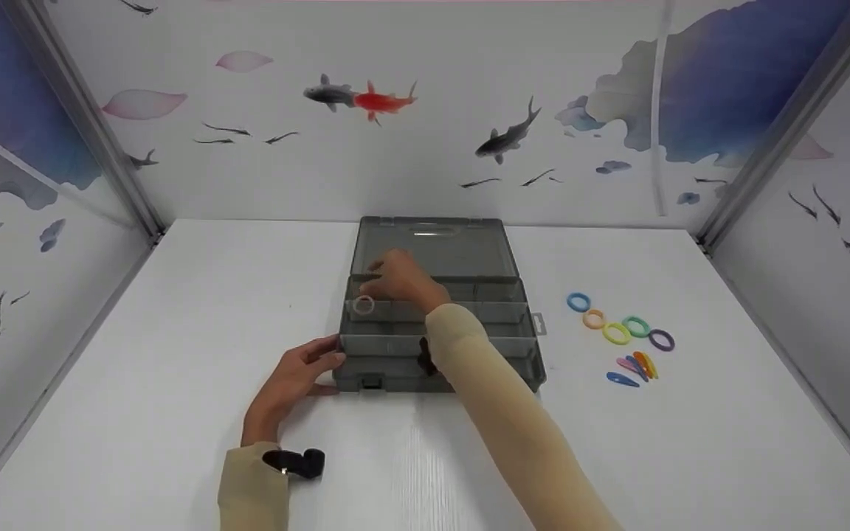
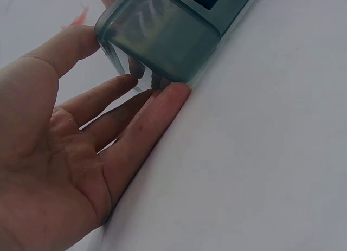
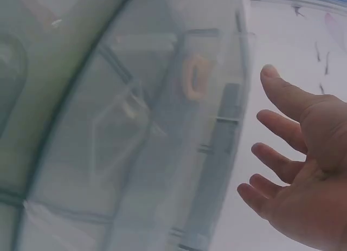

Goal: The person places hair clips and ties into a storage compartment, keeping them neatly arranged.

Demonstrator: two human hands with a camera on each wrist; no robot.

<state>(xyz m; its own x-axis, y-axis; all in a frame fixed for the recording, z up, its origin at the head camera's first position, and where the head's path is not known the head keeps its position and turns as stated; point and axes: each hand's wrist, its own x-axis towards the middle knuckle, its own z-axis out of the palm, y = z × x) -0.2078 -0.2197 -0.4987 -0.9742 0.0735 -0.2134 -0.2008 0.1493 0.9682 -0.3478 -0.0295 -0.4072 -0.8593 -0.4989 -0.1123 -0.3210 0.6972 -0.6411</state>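
Observation:
A translucent grey compartment box (image 1: 440,383) lies with its lid (image 1: 462,247) folded back. At its front left corner my left hand (image 1: 296,380) rests, thumb at the rim and fairly straight fingers against the side; the left wrist view shows these fingers (image 2: 143,123) touching the corner. Over the back left of the box hovers my right hand (image 1: 403,279). In the right wrist view that hand (image 3: 303,164) has spread, relaxed fingers and holds nothing. Just below it in the head view, a pale pink ring (image 1: 355,304) sits in the box, also seen blurred through the plastic.
Right of the box lie several coloured rings, among them a blue ring (image 1: 569,302) and a purple ring (image 1: 673,341). Near them are several small hair clips, including a blue clip (image 1: 621,379). Patterned white panels (image 1: 425,177) enclose the white table (image 1: 174,332).

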